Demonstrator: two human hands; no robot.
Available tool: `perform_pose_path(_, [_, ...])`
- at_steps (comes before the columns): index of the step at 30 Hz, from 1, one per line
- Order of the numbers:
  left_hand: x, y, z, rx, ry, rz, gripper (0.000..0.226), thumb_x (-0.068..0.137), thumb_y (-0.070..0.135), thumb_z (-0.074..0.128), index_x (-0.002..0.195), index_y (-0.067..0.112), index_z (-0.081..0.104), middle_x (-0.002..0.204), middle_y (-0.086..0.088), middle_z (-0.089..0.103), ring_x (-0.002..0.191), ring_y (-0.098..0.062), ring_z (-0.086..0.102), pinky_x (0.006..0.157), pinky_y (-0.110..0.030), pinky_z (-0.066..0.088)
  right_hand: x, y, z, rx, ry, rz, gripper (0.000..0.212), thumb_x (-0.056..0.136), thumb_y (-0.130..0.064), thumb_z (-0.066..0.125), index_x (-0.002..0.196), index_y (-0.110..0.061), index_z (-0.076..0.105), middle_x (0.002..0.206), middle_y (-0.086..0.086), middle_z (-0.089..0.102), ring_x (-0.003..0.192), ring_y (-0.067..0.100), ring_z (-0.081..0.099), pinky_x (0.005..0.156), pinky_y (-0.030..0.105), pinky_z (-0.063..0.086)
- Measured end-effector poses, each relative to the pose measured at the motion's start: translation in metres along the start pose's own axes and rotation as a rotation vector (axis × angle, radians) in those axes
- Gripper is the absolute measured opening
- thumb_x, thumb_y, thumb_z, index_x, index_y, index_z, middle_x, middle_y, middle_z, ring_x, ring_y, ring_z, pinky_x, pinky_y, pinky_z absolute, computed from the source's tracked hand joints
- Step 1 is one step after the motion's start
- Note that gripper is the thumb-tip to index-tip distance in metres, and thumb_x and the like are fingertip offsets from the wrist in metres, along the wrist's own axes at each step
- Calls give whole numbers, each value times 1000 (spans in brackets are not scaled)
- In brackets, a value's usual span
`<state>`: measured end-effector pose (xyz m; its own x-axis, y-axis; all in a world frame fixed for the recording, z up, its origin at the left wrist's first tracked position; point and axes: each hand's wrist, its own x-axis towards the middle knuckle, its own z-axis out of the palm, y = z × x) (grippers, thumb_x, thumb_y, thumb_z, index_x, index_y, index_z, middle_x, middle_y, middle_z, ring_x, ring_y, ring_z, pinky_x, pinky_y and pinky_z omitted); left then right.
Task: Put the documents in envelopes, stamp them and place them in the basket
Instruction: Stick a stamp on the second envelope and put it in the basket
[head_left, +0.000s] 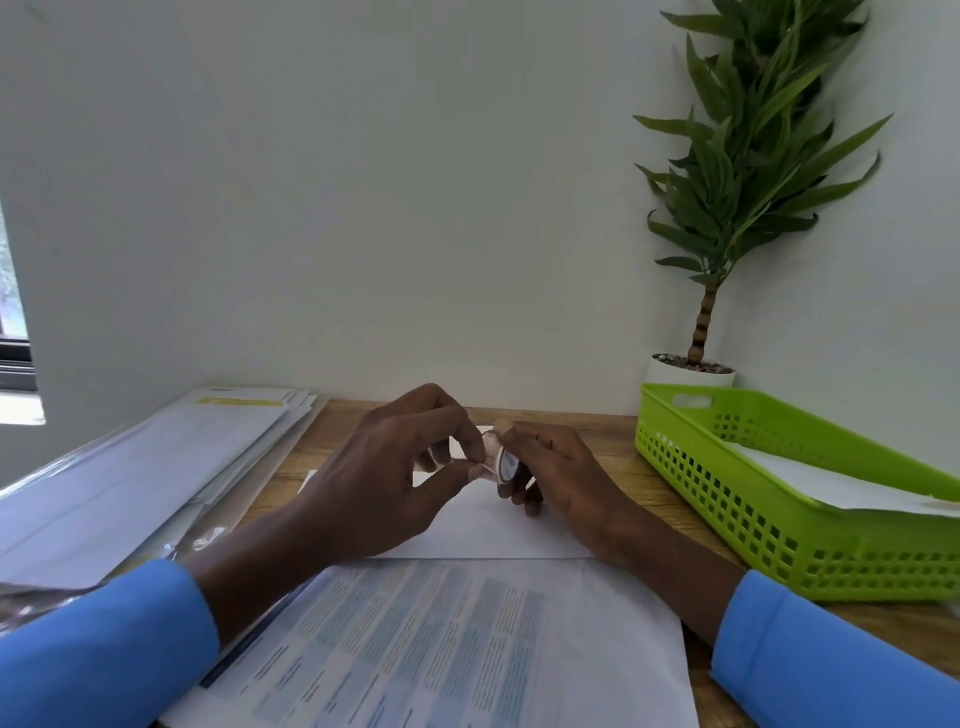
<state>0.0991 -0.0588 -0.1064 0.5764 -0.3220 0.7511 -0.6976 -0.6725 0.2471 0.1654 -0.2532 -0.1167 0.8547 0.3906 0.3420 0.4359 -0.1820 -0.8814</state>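
From my remote seat I look down over both hands, held together above a white envelope (493, 525) that lies flat on the wooden desk (639, 483). The right hand (558, 467) has its fingers curled round a small round roll (505, 463) with a white face and a dark rim. It looks like tape, but the blur keeps me from being sure. The left hand (384, 483) meets it from the other side, with thumb and forefinger pinching a clear strip (487, 451) at the roll's edge and the other fingers bent loosely behind. Neither hand touches the envelope as far as I can tell.

Nearer to me, a printed document (441, 649) with pale blue table blocks lies on the desk, its far edge just meeting the envelope's near edge. Both forearms end in blue sleeves (104, 644) at the bottom corners of the view.

To my right stands the lime-green basket (727, 499) with perforated walls, well apart from the hands, and a white envelope sheet (831, 483) already lies inside it. On my left is a sloping stack of envelopes and clear plastic sleeves (156, 467), the top one showing a yellow strip. Behind the basket, against the wall, a leafy green plant (753, 156) rises from a white pot (685, 371). A sliver of window (13, 322) shows at the far left edge.
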Motion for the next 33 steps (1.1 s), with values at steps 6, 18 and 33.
perform_pose_path(6, [1,0,2,-92,57,-15,9,90,14,76,88,21,70,86,9,73,76,-15,70,67,-32,58,7,-9,-16,86,258,160,45,103,-34,51,66,-10,62,52,3,56,49,17,49,48,28,41])
perform_pose_path(18, [29,1,13,-534,7,-532,11,91,7,74,100,14,76,80,-9,77,69,-16,66,71,-36,55,7,-6,-59,-483,294,221,36,91,-40,49,64,-16,55,71,7,64,78,34,69,74,39,53])
perform_pose_path(33, [84,-22,92,-385,-482,-590,8,91,14,75,93,8,81,75,-4,71,59,-7,53,52,-19,42,15,15,-74,-754,-7,278,27,88,-26,52,65,-12,56,66,8,60,58,23,56,57,30,41])
